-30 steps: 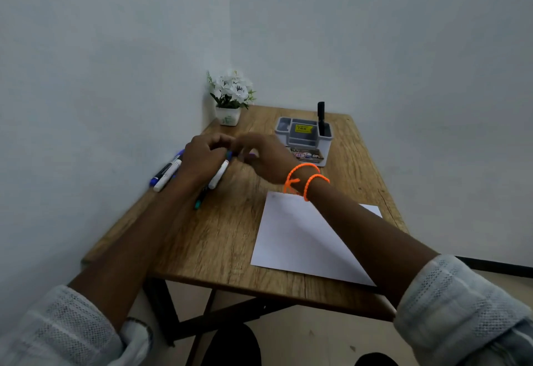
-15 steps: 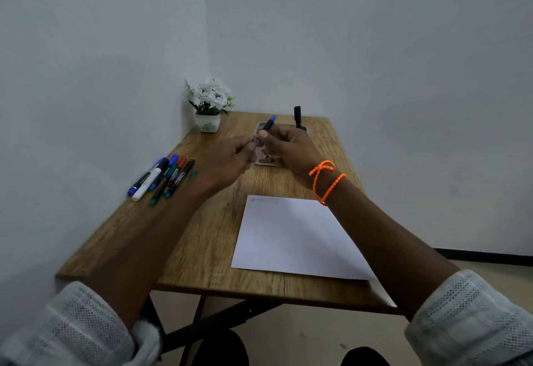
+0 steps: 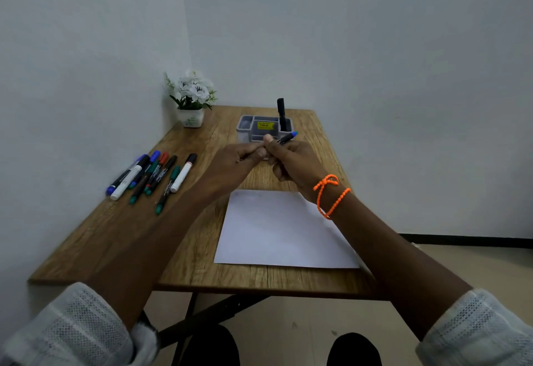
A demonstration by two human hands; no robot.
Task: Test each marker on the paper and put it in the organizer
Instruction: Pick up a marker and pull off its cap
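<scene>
- Two hands meet above the middle of the table [image 3: 121, 238], just near of the organizer [image 3: 245, 124], so that one marker [image 3: 286, 137] can be worked between them.
- The right hand [image 3: 294, 163] wraps its curled fingers round the marker's barrel; the blue end points far and right, clear of the grip.
- The left hand [image 3: 239, 160] closes its fingertips on the marker's near end. Judgement: it is pulling the cap; the cap itself is hidden.
- The paper [image 3: 277, 233] lies flat directly near of the hands, within reach for the test stroke. Marks on it are too faint to confirm.
- One black marker [image 3: 281, 114] stands upright in the organizer's right compartment, probably already tested.
- Several untested markers [image 3: 153, 175] lie in a row at the left side of the table, well apart from the paper.
- A potted flower [image 3: 191, 100] occupies the far left corner.
</scene>
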